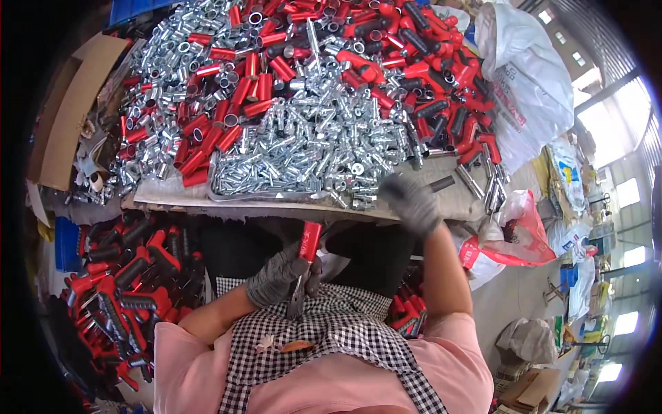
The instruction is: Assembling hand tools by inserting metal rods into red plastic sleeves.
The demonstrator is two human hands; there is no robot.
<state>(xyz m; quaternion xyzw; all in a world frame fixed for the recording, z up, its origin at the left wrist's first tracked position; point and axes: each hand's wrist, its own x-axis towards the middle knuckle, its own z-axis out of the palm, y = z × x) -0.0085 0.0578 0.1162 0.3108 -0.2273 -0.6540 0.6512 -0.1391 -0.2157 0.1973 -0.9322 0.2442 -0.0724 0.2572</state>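
The gloved left hand [279, 276] has its fingers clamped on a red-handled tool [306, 259] above the lap, while the blurred right hand [414, 203] reaches the worktop [172, 196], finger state unclear, beside the large unsorted pile of metal parts [310, 152].

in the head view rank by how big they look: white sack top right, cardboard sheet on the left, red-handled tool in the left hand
1. white sack
2. cardboard sheet, though it looks nearly as big
3. red-handled tool in the left hand, smallest by far
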